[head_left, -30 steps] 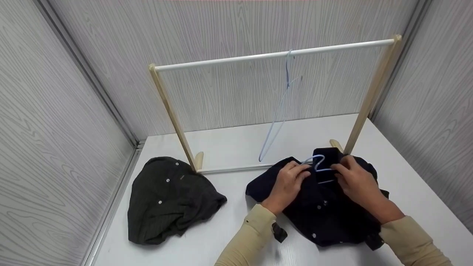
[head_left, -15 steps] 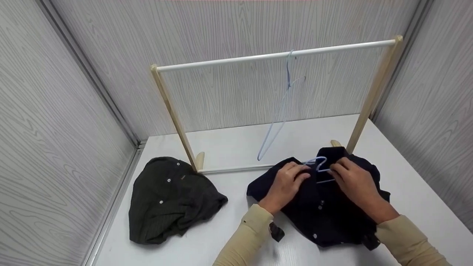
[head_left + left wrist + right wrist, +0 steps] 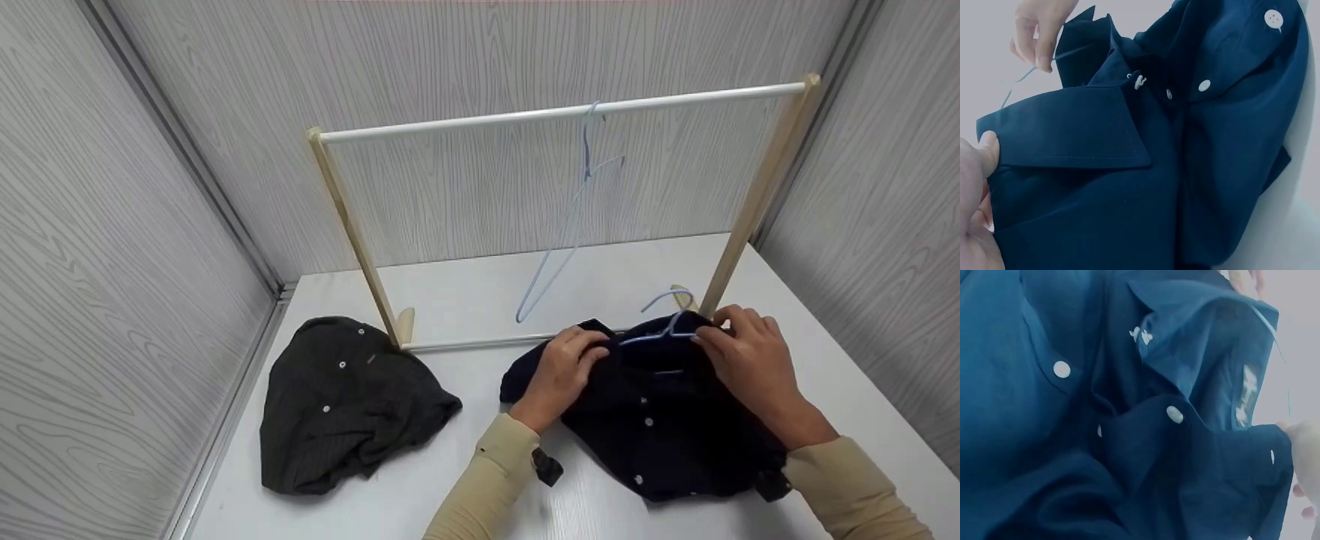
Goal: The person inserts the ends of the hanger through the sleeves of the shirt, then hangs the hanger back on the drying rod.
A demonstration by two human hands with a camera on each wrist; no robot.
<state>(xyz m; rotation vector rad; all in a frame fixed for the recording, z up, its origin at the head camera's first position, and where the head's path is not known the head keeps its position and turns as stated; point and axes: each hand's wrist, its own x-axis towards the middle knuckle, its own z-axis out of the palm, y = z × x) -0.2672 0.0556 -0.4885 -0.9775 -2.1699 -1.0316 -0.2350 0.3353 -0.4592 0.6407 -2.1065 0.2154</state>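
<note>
A dark navy button-up shirt [image 3: 611, 420] lies bunched on the table with a light blue clothes hanger [image 3: 670, 331] in its neck opening; the hook sticks up above the collar. My left hand [image 3: 556, 375] pinches the shirt by its collar [image 3: 1067, 126], thumb on top in the left wrist view. On the other side, my right hand [image 3: 754, 367] pinches the collar edge close to the hanger's arm. White buttons [image 3: 1062, 369] and a pale label inside the neck [image 3: 1247, 394] show in the right wrist view. Fabric hides most of the hanger.
A clothes rack with a white top rail [image 3: 465, 122] and wooden posts [image 3: 352, 232] stands behind the shirt. A second light blue hanger [image 3: 586, 154] hangs from the rail. At left lies a dark olive shirt [image 3: 337, 427]. Wood-patterned walls [image 3: 480, 60] surround the white table [image 3: 465, 292].
The hanger's hook has risen and now stands above the collar. My right hand has moved right and slightly up, the left a little left. The hanging hanger has turned slightly.
</note>
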